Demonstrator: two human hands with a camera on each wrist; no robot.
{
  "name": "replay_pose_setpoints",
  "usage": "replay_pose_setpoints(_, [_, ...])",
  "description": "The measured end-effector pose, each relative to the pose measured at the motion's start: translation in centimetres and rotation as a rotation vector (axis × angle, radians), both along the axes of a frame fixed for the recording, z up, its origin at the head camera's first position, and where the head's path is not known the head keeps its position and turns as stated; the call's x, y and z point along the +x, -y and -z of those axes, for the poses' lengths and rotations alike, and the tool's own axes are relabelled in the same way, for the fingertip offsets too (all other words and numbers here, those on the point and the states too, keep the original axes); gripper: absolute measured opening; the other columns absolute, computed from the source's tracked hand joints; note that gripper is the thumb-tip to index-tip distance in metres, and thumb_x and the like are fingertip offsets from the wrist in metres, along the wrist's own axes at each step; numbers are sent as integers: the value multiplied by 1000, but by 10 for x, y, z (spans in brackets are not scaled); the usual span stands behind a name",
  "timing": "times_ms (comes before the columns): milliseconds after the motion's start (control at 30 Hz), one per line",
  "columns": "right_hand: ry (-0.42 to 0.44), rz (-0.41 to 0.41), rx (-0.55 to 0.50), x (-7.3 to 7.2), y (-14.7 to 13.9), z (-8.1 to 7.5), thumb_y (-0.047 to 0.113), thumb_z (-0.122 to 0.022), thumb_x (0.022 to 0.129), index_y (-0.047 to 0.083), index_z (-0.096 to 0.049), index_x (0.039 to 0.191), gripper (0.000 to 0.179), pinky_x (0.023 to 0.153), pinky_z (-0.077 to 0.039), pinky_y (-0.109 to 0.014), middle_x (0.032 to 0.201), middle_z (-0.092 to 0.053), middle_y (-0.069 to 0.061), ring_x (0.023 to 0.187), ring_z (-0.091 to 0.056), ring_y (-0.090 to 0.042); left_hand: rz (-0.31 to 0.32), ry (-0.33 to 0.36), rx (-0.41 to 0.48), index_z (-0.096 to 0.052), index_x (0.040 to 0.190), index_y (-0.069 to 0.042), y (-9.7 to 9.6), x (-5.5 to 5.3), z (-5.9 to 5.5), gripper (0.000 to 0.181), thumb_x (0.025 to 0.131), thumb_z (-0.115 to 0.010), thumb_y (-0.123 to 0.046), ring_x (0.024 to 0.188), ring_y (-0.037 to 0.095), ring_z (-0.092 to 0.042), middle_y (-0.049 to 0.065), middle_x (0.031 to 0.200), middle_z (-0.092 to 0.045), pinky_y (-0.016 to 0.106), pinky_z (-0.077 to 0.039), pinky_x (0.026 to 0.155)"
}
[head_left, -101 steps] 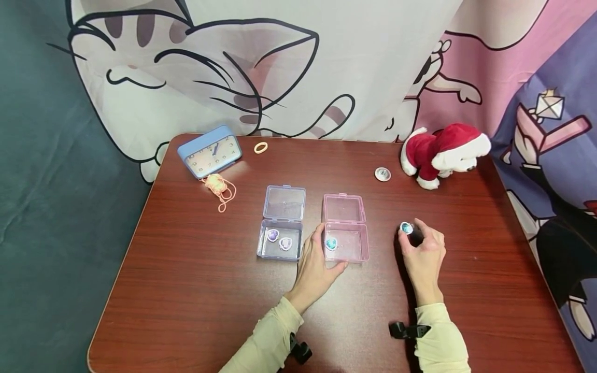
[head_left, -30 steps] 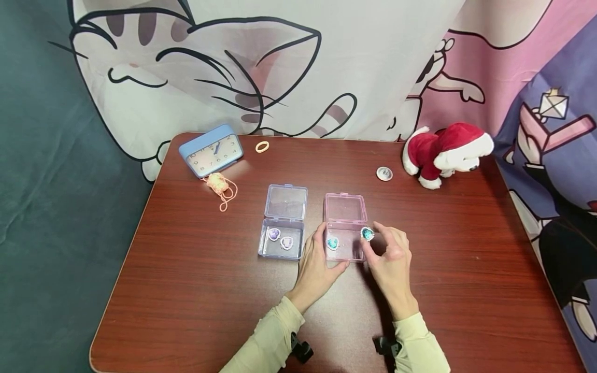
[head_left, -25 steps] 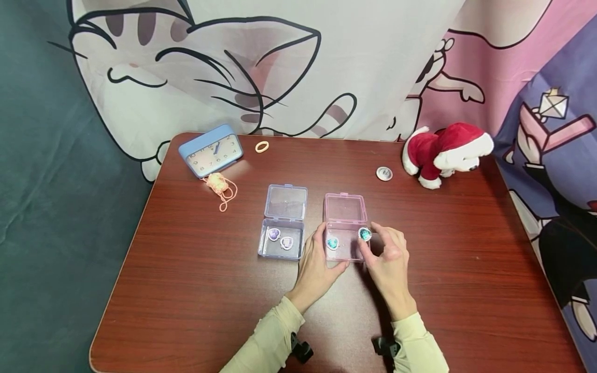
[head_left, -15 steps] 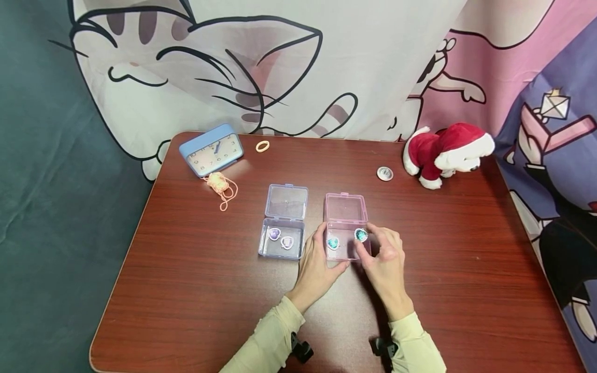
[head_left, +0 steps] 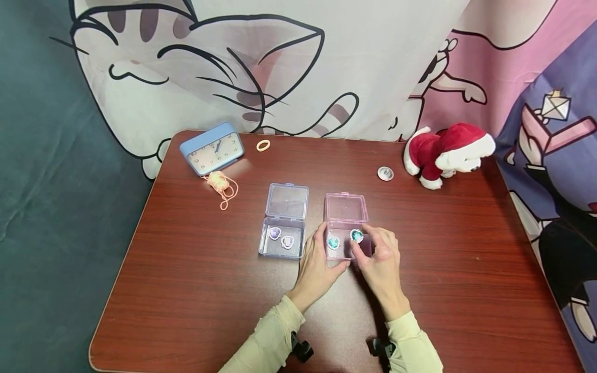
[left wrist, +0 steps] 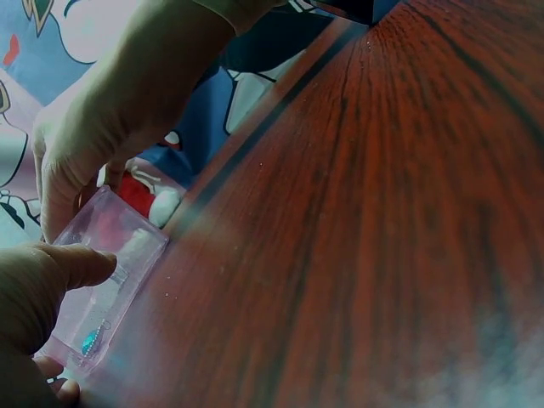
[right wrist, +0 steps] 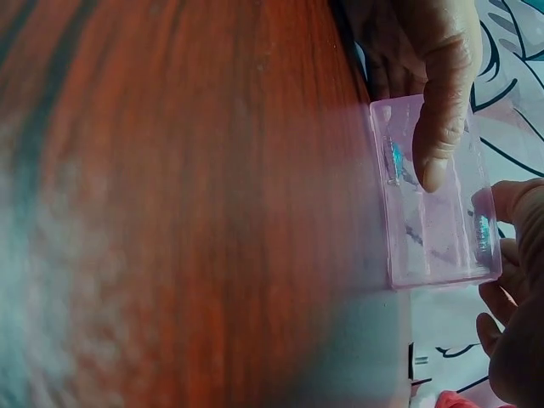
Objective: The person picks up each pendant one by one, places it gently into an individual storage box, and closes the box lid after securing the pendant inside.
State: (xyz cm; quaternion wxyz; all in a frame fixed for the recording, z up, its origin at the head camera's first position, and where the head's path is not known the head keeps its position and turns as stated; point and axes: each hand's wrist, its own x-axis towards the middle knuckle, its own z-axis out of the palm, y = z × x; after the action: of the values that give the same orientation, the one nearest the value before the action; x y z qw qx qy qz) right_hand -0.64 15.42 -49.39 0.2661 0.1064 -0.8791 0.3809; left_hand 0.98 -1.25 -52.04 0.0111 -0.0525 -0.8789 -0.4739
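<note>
My left hand (head_left: 314, 269) grips the open pink plastic box (head_left: 346, 254) at its left side, the thumb along the front wall. Inside that box, at the left, lies a ring with a teal stone (head_left: 333, 243). My right hand (head_left: 382, 261) pinches a second teal-stone ring (head_left: 356, 235) between thumb and fingers, over the box's right half. In the right wrist view, both teal stones show through or beside the pink box (right wrist: 438, 255). Left of it stands an open bluish clear box (head_left: 282, 251) holding two rings, one with a purple stone (head_left: 275, 233) and one pale (head_left: 287, 242).
At the back left are a blue clock (head_left: 212, 150), a bundle of peach cord (head_left: 218, 182) and a yellow ring-shaped piece (head_left: 263, 145). Toward the back right sit a round silver piece (head_left: 385, 173) and a plush dog in red (head_left: 443, 155). A printed curtain hangs behind the table.
My right hand has carried the teal-stone ring leftward, from the bare table at the right to over the pink box. The left hand has kept its grip on the box.
</note>
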Motion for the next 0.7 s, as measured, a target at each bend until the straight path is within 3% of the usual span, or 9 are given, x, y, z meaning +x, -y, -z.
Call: replay_pose_setpoints(700, [26, -11, 10, 0, 2, 6, 3, -90, 74, -5, -75, 117, 46, 93, -43, -55, 101, -77, -17, 107, -58, -43, -4, 21, 1, -27, 164, -15, -1, 0, -1, 109, 79, -93, -31, 136, 28, -53, 14, 154, -51, 49, -49, 110])
